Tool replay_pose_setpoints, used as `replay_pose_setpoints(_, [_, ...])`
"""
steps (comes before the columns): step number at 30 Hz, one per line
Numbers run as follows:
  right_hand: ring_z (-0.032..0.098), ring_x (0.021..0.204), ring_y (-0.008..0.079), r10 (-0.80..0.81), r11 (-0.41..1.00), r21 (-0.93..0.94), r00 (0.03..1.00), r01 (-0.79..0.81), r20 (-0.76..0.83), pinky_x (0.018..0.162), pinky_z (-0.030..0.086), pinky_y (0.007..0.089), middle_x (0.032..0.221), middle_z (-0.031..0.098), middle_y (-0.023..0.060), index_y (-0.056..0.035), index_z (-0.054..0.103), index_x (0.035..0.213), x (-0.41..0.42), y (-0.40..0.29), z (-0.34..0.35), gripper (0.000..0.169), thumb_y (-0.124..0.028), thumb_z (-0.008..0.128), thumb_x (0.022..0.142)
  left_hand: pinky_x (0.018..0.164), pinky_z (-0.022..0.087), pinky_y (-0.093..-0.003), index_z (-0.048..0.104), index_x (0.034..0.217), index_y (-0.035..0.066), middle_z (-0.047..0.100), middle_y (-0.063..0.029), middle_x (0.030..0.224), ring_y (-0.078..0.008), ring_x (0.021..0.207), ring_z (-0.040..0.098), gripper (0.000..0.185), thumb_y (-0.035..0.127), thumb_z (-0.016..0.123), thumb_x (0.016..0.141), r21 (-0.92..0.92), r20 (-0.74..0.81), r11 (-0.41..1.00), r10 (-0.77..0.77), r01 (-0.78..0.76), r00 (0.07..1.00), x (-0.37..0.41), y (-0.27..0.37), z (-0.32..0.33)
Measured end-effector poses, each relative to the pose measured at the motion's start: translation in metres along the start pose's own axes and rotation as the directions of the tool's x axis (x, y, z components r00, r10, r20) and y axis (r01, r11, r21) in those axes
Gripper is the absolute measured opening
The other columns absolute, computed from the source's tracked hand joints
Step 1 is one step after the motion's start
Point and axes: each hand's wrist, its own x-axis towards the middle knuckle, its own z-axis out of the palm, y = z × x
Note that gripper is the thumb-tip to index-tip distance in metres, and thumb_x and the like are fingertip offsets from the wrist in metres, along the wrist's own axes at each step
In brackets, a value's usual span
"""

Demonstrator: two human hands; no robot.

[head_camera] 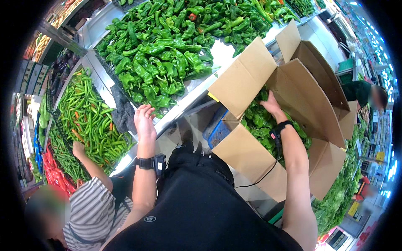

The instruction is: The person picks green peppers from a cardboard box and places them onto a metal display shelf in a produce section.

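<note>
My left hand (pixel 145 123) is raised over the metal edge of the stall, palm up, with nothing in it. Just beyond it lies a large heap of wrinkled green peppers (pixel 157 66). A dark grey cloth (pixel 122 109) rests beside that hand, along the divider. To the right, my right hand (pixel 271 104) reaches down into an open cardboard box (pixel 241 78) and touches the green peppers (pixel 260 125) inside. Its fingertips are partly hidden among them, so any grip is unclear. Both wrists wear black straps, and a cable runs from the right one.
A person in a striped shirt (pixel 94 207) reaches into long green chillies (pixel 91 116) at left. Red peppers (pixel 56 169) lie beyond. A second open cardboard box (pixel 317 62) stands behind the first. A blue crate (pixel 220 128) sits low near my feet; leafy greens (pixel 336 194) lie right.
</note>
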Motion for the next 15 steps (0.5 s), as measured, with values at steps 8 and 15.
replay_pose_setpoints(8, [0.038, 0.120, 0.0388, 0.193, 0.924, -0.284, 0.955, -0.254, -0.227, 0.100, 0.038, 0.0460, 0.131, 0.034, 0.0230, -0.0030, 0.034, 0.133, 0.024, -0.030, 0.025, 0.087, -0.029, 0.081, 0.065, 0.066, 0.043, -0.0300, 0.052, 0.100, 0.006, 0.060, -0.0057, 0.091, -0.0182, 0.080, 0.058, 0.016, 0.014, 0.056, 0.086, -0.011, -0.128, 1.000, -0.023, 0.022, 0.992, -0.032, -0.003, -0.027])
replay_pose_setpoints(15, [0.048, 0.114, 0.0377, 0.057, 0.951, -0.281, 0.964, -0.132, -0.261, 0.094, 0.044, 0.0457, 0.124, 0.049, 0.0202, -0.0031, 0.043, 0.120, 0.031, -0.022, 0.034, 0.069, -0.026, 0.080, 0.066, 0.064, 0.043, -0.0280, 0.050, 0.098, 0.007, 0.060, -0.0048, 0.087, -0.0162, 0.075, 0.058, 0.014, 0.013, 0.054, 0.086, 0.014, -0.135, 0.998, -0.059, 0.061, 0.989, -0.048, -0.013, -0.022])
